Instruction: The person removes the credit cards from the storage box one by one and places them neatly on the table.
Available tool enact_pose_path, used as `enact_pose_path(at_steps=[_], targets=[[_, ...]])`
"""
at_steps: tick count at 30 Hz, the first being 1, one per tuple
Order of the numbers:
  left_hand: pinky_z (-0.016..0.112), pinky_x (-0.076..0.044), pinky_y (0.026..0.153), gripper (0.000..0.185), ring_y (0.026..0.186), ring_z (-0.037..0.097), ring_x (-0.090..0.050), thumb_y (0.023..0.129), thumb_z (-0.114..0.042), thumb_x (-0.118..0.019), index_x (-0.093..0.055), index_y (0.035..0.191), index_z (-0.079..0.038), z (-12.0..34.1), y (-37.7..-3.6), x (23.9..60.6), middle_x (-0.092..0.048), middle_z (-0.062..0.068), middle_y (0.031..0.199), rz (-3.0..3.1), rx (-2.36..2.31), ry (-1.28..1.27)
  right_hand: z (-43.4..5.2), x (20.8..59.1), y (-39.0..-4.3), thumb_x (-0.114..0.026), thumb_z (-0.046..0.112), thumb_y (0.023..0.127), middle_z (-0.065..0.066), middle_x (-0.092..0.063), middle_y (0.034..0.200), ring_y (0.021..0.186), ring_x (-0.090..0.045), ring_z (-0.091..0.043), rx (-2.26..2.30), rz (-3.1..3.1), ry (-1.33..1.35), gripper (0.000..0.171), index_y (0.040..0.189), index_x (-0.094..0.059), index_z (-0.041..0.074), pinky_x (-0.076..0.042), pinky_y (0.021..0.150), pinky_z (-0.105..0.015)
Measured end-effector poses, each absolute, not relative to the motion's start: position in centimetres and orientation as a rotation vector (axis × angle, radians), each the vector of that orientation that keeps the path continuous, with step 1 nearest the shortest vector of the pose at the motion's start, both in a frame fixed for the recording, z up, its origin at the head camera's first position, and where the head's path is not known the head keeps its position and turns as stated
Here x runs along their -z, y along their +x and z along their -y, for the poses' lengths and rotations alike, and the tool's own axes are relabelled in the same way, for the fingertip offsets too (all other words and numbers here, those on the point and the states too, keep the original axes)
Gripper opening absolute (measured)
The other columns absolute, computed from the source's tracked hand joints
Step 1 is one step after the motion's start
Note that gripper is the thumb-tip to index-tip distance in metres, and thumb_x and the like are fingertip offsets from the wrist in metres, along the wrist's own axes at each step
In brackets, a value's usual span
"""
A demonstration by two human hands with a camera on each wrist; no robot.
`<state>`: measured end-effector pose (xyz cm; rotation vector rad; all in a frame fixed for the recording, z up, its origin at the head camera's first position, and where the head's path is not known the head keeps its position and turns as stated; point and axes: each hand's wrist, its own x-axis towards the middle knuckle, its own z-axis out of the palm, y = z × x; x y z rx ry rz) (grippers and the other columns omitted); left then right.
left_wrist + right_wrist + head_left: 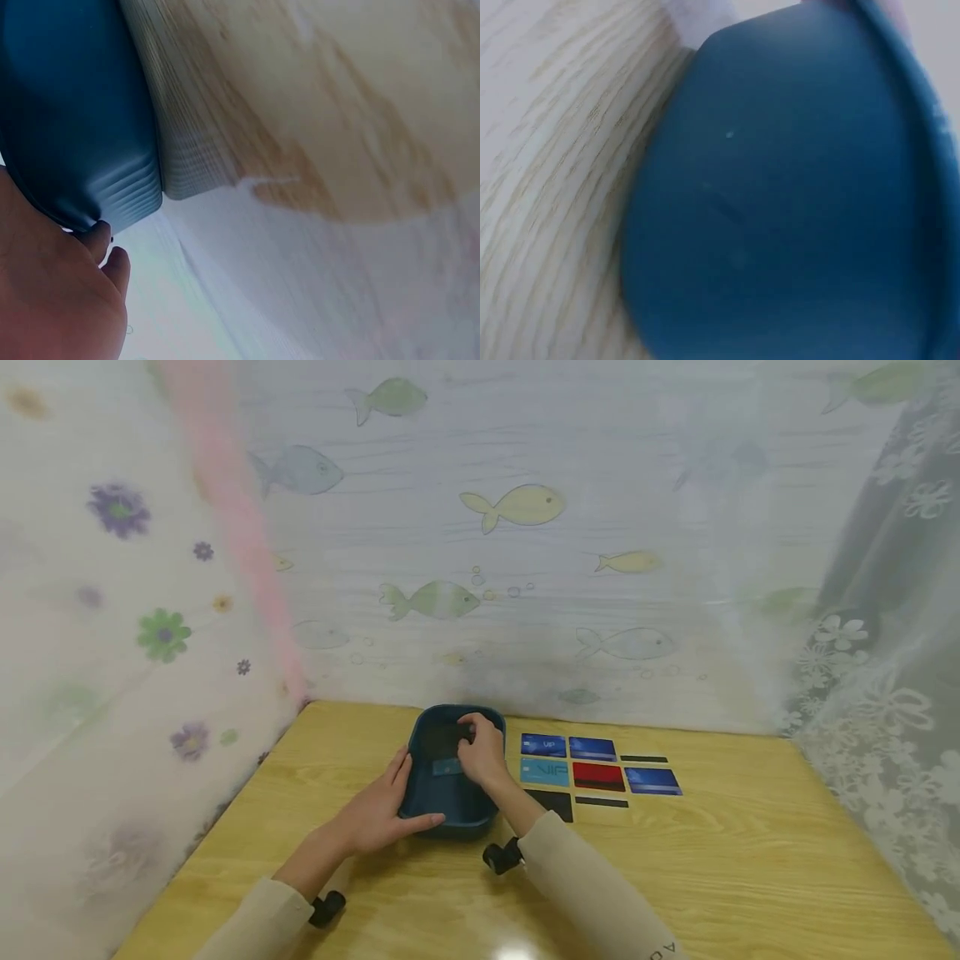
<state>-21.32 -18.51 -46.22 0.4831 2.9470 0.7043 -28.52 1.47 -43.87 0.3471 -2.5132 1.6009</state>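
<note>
A dark blue rectangular tray (pixel 450 797) stands on the table, with a light-blue card (pixel 447 767) lying inside. My left hand (pixel 375 814) rests against its left side, fingers extended, the thumb along the front rim. In the left wrist view, fingertips of the left hand (pixel 67 285) touch the tray's edge (pixel 127 195). Over the tray's right side reaches my right hand (pixel 483 752), its bent finger and thumb pinching a dark card (pixel 442 739) inside; the fingertips are small and partly shadowed. The tray's outer wall (pixel 780 187) fills most of the right wrist view.
Right of the tray, several cards lie in rows on the wooden table (pixel 750 843): blue ones (pixel 592 749), a light-blue VIP card (pixel 545 772), a red card (pixel 598 777) and a black card (pixel 551 806). Fish-patterned fabric (pixel 525 635) hangs behind the table.
</note>
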Motion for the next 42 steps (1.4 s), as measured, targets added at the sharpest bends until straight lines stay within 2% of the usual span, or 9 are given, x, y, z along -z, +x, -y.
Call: enact_pose_path(at_steps=[4, 8, 17, 23, 26, 29, 34, 42], targets=[[0.055, -0.033, 0.117, 0.122, 0.154, 0.036, -0.021, 0.086, -0.084, -0.053, -0.005, 0.164, -0.004, 18.7, -21.1, 46.5, 0.002, 0.012, 0.172, -2.951, -0.712, 0.484, -2.3, 43.2, -27.6, -0.053, -0.007, 0.097, -0.022, -0.055, 0.129, 0.071, -0.067, -0.023, -1.627, 2.524, 0.418, 0.037, 0.133, -0.062, 0.001, -0.052, 0.067, -0.034], [0.056, -0.033, 0.117, 0.121, 0.154, 0.037, -0.022, 0.087, -0.081, -0.055, -0.006, 0.164, -0.002, 18.6, -21.2, 46.5, 0.002, 0.012, 0.172, -2.954, -0.735, 0.505, -3.5, 42.4, -27.2, -0.052, -0.009, 0.097, -0.022, -0.055, 0.126, 0.079, -0.07, -0.034, -1.664, 2.498, 0.458, 0.038, 0.132, -0.062, 0.0, -0.054, 0.064, -0.035], [0.055, -0.033, 0.117, 0.124, 0.154, 0.037, -0.021, 0.085, -0.084, -0.054, -0.006, 0.164, -0.001, 18.5, -21.4, 46.1, 0.001, 0.014, 0.172, -2.96, -0.723, 0.497, -5.9, 41.3, -26.7, -0.059, -0.006, 0.097, -0.019, -0.056, 0.121, 0.078, -0.058, -0.021, -1.6, 2.546, 0.455, 0.035, 0.131, -0.063, 0.004, -0.049, 0.063, -0.034], [0.056, -0.033, 0.117, 0.124, 0.154, 0.036, -0.022, 0.085, -0.084, -0.055, -0.005, 0.164, -0.002, 18.4, -21.5, 46.2, 0.0, 0.013, 0.172, -2.96, -0.713, 0.477, -7.6, 41.2, -26.4, -0.059, -0.008, 0.097, -0.02, -0.056, 0.119, 0.081, -0.064, -0.022, -1.621, 2.538, 0.474, 0.036, 0.131, -0.063, 0.003, -0.056, 0.066, -0.034], [0.056, -0.032, 0.118, 0.126, 0.154, 0.036, -0.021, 0.083, -0.086, -0.053, -0.005, 0.164, -0.002, 18.5, -21.4, 46.2, 0.0, 0.013, 0.172, -2.96, -0.713, 0.472, -8.6, 41.3, -26.2, -0.06, -0.008, 0.096, -0.021, -0.056, 0.117, 0.075, -0.061, -0.02, -1.592, 2.549, 0.492, 0.035, 0.13, -0.064, 0.002, -0.053, 0.062, -0.032], [0.056, -0.032, 0.118, 0.127, 0.154, 0.036, -0.021, 0.082, -0.087, -0.053, -0.005, 0.164, -0.002, 18.5, -21.4, 46.3, 0.0, 0.013, 0.172, -2.963, -0.708, 0.473, -9.6, 41.1, -25.9, -0.061, -0.007, 0.096, -0.019, -0.056, 0.117, 0.077, -0.059, -0.022, -1.586, 2.565, 0.488, 0.036, 0.131, -0.064, 0.002, -0.05, 0.062, -0.031], [0.056, -0.033, 0.117, 0.127, 0.154, 0.037, -0.022, 0.082, -0.087, -0.052, -0.005, 0.164, -0.002, 18.4, -21.3, 46.4, 0.001, 0.012, 0.172, -2.966, -0.699, 0.473, -11.1, 41.0, -25.6, -0.063, -0.007, 0.096, -0.018, -0.058, 0.12, 0.097, -0.07, -0.029, -1.607, 2.586, 0.451, 0.037, 0.131, -0.064, 0.004, -0.058, 0.074, -0.035], [0.057, -0.032, 0.117, 0.126, 0.154, 0.037, -0.022, 0.083, -0.086, -0.054, -0.006, 0.164, -0.002, 18.5, -21.3, 46.2, 0.002, 0.012, 0.172, -2.959, -0.695, 0.467, -13.0, 41.0, -25.5, -0.062, -0.005, 0.097, -0.02, -0.057, 0.122, 0.101, -0.07, -0.034, -1.612, 2.611, 0.426, 0.035, 0.131, -0.064, 0.005, -0.051, 0.068, -0.032]])
